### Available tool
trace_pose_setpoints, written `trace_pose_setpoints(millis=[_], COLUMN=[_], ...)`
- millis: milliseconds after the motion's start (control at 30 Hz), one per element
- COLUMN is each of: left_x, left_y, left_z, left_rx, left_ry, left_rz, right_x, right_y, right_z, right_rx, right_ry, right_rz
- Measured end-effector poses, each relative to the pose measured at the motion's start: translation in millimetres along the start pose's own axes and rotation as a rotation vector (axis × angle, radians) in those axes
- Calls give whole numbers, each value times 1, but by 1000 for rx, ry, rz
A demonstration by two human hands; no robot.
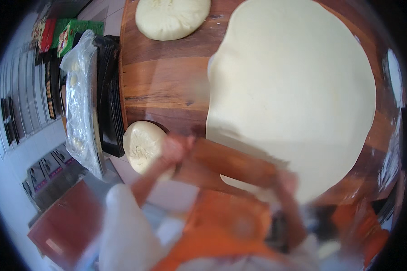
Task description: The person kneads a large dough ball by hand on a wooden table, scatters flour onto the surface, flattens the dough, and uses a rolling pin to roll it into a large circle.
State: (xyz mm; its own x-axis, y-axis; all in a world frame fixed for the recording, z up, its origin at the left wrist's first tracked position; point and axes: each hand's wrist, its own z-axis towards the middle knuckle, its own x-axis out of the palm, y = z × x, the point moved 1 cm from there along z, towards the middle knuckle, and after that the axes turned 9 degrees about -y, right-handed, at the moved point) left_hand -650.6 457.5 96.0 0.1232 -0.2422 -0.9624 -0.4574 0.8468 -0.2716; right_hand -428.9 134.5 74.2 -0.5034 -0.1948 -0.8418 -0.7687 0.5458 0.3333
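A broad, pale sheet of rolled dough [294, 90] covers the right part of the wooden table [167, 81]. Across its near left edge lies a thick wooden rolling pin [233, 163], slanted and blurred by motion. At the pin's left end is my left hand [178, 148], closed on it beside a rounded lump of dough [142, 142]. My right hand [287, 181], also smeared, grips the other end over the near part of the sheet. A second, larger dough lump [172, 18] sits at the far left of the table.
Left of the table stand stacked black trays [111, 95] and a plastic-wrapped tray [80, 104]. Green boxes [68, 38] are behind them, and a rack [20, 95] is along the wall. A reddish-brown surface [70, 223] lies at the lower left.
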Motion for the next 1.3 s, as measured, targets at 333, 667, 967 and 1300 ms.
trace_pose_setpoints(millis=[333, 667, 967, 1300], left_x=[85, 36, -9, 51], left_y=[-122, 106, 18, -6], left_z=[-49, 76, 90, 130], left_rx=[-634, -444, -436, -597], left_ry=[-28, -525, -333, -191], left_rz=[-69, 558, 46, 12], right_x=[-116, -149, -171, -181], right_y=[-37, 86, -1, -35], right_z=[201, 405, 318, 388], right_rx=[-422, -557, -505, -618], right_ry=[-309, -582, -619, -535], right_rz=[-199, -290, -213, -308])
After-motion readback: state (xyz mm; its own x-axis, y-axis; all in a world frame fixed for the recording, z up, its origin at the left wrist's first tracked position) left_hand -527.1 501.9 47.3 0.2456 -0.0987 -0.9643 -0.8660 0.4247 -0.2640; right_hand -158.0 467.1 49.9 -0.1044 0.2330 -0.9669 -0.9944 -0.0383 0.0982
